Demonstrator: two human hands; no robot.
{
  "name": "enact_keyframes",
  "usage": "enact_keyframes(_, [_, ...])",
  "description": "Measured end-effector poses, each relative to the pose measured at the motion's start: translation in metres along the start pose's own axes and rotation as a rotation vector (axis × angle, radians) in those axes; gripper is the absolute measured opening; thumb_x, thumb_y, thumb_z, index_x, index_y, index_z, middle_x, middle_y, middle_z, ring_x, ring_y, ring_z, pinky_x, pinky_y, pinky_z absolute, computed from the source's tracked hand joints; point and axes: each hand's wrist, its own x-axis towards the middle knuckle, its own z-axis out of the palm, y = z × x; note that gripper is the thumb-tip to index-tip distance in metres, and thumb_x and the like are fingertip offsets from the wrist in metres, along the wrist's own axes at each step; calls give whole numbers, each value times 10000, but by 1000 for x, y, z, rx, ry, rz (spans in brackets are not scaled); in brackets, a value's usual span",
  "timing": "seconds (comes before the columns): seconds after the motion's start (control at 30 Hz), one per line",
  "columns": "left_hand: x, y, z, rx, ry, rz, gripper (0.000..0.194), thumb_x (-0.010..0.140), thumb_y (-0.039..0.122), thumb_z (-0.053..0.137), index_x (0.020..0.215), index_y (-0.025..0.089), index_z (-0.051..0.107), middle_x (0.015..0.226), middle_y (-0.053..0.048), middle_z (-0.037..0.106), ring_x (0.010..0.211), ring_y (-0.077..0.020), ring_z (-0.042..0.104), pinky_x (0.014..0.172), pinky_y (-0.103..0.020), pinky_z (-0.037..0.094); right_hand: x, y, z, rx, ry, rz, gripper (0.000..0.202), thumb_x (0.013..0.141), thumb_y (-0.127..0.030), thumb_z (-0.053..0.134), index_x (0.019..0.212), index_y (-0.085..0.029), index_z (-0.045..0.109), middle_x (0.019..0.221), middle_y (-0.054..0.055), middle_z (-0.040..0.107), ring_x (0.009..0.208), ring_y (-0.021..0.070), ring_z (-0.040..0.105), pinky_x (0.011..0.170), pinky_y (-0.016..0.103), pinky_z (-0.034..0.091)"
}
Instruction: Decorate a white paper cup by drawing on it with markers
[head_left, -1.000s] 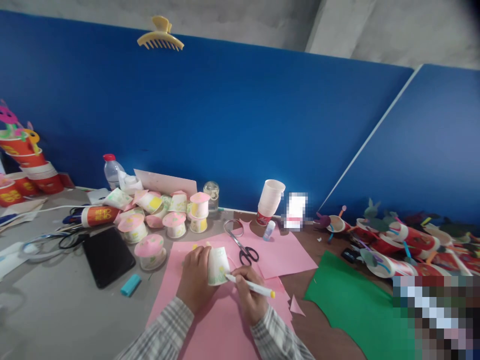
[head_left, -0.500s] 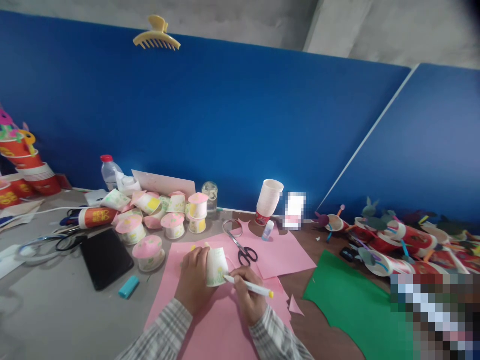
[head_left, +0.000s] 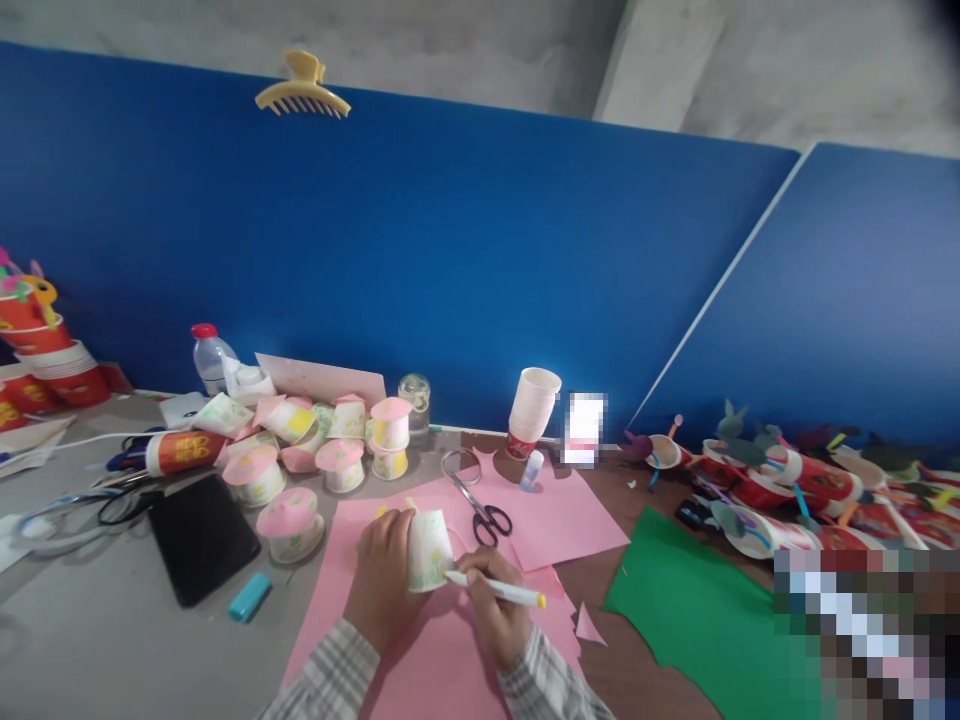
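Note:
My left hand (head_left: 384, 572) is closed around a white paper cup (head_left: 430, 553), turned upside down and tilted, with green and yellow drawing low on its side. Between the fingers of my right hand (head_left: 495, 608) is a white marker (head_left: 517, 591) with a yellow end; its tip meets the cup near the lower right rim. Pink paper (head_left: 442, 670) lies under both hands. Just beyond them rest scissors (head_left: 480, 505) with black handles and a small glue bottle (head_left: 532, 470).
Decorated cups with pink tops (head_left: 291, 522) cluster at the left, near a black tablet (head_left: 202, 540) and a turquoise marker cap (head_left: 250, 597). A cup stack (head_left: 534, 405) stands by the blue partition (head_left: 450, 220). Green paper (head_left: 682, 610) and red cup crafts (head_left: 817, 475) lie right.
The whole view has shifted slightly, so things appear a little lower and further left. Both hands keep their hold, and the marker tip stays at the cup's lower side.

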Motion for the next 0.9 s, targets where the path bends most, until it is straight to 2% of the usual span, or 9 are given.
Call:
enact_keyframes(0.1, [0,0,0,-5,0,14,731,503,556,602,1103,219,355,1000,-65,477,945,-298,473,776,-445,426,-1,2,0,38,-27,14,163,699,-202,494,602,-217,624,498,-24,574,389,159,490,394,225,390])
enact_keyframes(0.3, [0,1,0,18,0,13,740,497,552,607,1106,222,347,996,-59,488,933,-295,482,771,-452,434,0,3,1,-32,23,15,158,709,-218,505,622,-221,636,476,-35,547,402,167,507,406,227,401])
enact_keyframes(0.5, [0,0,-1,47,10,17,741,475,553,619,1082,209,370,989,-68,483,945,-297,477,786,-461,440,0,6,0,38,-26,22,175,706,-217,499,590,-229,630,515,-22,584,431,175,515,429,238,413])
enact_keyframes(0.63, [-1,0,-1,55,-1,22,743,480,543,615,1090,200,366,998,-73,481,955,-298,471,798,-467,437,1,3,0,25,-9,12,168,704,-201,506,609,-231,642,501,-29,573,412,168,506,406,226,400])
enact_keyframes(0.73, [-2,-1,0,56,0,18,756,487,543,610,1108,198,352,1006,-76,479,946,-301,473,777,-468,446,2,1,0,-5,12,2,163,704,-192,514,620,-221,651,478,-32,557,394,163,499,392,218,391])
enact_keyframes(0.9, [-3,-5,3,68,-9,34,760,502,558,595,1129,214,337,1011,-74,475,948,-312,470,742,-467,455,0,6,0,14,-23,11,172,704,-195,503,602,-237,635,499,-26,578,427,178,522,419,231,412])
